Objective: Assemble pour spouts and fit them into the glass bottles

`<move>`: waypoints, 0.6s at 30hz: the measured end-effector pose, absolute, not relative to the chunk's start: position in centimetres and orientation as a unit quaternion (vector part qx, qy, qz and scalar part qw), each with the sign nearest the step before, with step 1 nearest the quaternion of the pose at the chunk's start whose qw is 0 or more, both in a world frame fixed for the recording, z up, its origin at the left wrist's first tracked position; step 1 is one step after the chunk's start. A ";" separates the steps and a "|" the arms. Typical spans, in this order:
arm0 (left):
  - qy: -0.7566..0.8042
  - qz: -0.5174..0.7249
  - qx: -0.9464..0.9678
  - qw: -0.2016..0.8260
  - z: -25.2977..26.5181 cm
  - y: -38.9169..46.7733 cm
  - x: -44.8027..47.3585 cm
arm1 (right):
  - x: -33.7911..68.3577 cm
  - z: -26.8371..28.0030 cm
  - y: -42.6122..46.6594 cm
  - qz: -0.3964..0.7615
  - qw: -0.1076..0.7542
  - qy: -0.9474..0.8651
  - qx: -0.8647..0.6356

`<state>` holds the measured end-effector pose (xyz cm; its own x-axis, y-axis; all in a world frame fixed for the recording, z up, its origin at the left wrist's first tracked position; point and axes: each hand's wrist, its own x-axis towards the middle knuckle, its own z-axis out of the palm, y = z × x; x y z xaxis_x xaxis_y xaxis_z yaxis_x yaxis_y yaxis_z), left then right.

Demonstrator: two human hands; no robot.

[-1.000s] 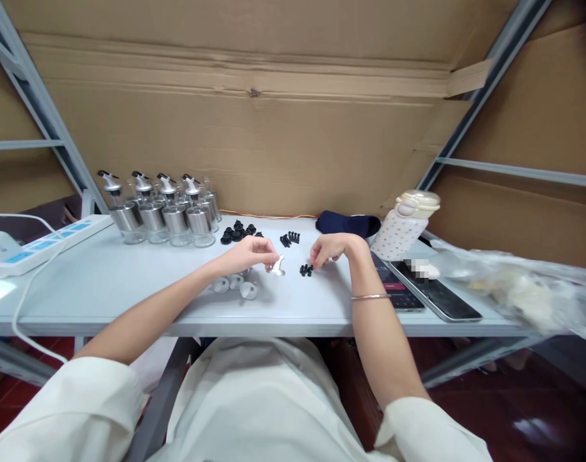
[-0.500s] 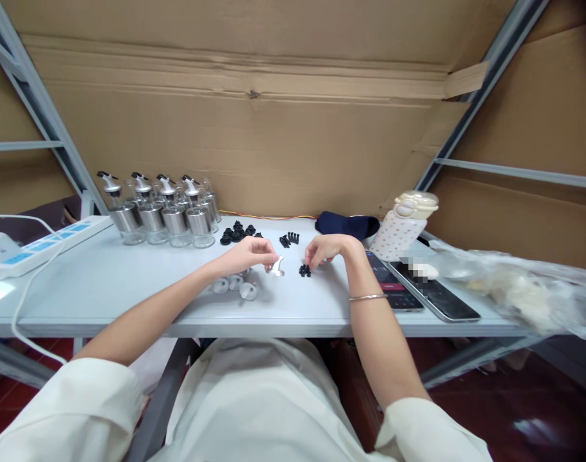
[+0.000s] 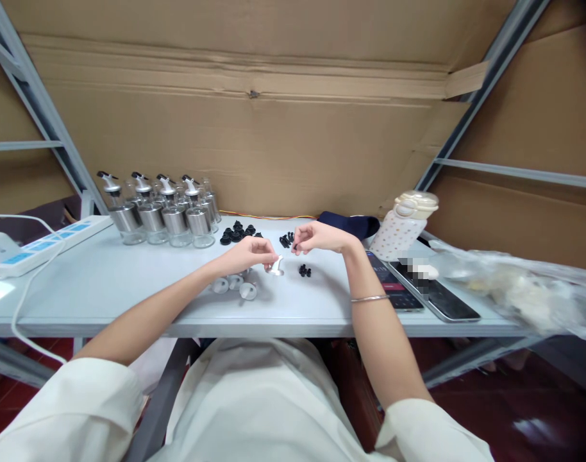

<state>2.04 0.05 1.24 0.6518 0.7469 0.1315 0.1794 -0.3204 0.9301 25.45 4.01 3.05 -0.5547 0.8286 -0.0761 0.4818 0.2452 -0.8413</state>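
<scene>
Standing at the left of the worktop (image 3: 105,276), steel-sleeved glass bottles (image 3: 175,221)! Along we go: pale discs (image 3: 248,292) near the front, black caps (image 3: 236,232) behind. Here's the left hand (image 3: 251,252), thumb and fingers pinched on a silvery spout piece (image 3: 276,268), held near the discs. Next, short black pieces (image 3: 286,240) at the back, a little black cluster (image 3: 304,271) nearer, and the right hand (image 3: 318,236), fingertips nearly together, gripping a tiny dark part (image 3: 294,248) just beside those short pieces.

no legible text, blurry phone screen (image 3: 396,286)
</scene>
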 end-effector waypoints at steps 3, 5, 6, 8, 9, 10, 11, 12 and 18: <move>0.300 0.286 0.761 0.499 1.1 0.3 2.0 | 24.3 3.4 3.3 0.482 0.219 -0.769 -0.358; 0.300 0.287 0.762 0.498 1.0 0.3 2.0 | 23.8 3.5 3.0 0.502 0.216 -0.772 -0.326; 0.301 0.287 0.762 0.496 1.0 0.4 2.0 | 23.6 3.6 2.9 0.510 0.211 -0.772 -0.315; 0.305 0.287 0.762 0.494 1.1 0.3 1.9 | 23.5 3.6 2.8 0.522 0.201 -0.773 -0.300; 0.306 0.286 0.762 0.493 1.1 0.3 1.9 | 23.5 3.6 2.8 0.526 0.198 -0.773 -0.295; 0.307 0.285 0.763 0.493 1.2 0.2 1.9 | 23.5 3.6 2.9 0.530 0.195 -0.772 -0.291; 0.308 0.285 0.763 0.492 1.2 0.2 1.9 | 23.5 3.6 2.9 0.533 0.193 -0.772 -0.288; 0.308 0.285 0.763 0.492 1.3 0.1 1.9 | 23.5 3.6 2.9 0.536 0.192 -0.771 -0.286; 0.306 0.288 0.757 0.501 1.5 -0.1 2.0 | 23.5 3.4 3.0 0.553 0.187 -0.762 -0.281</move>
<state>2.02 -0.14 1.55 0.6476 0.7510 0.1287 0.1746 -0.3106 0.9344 23.45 3.01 3.45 -0.7723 0.6348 -0.0246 0.2206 0.2317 -0.9474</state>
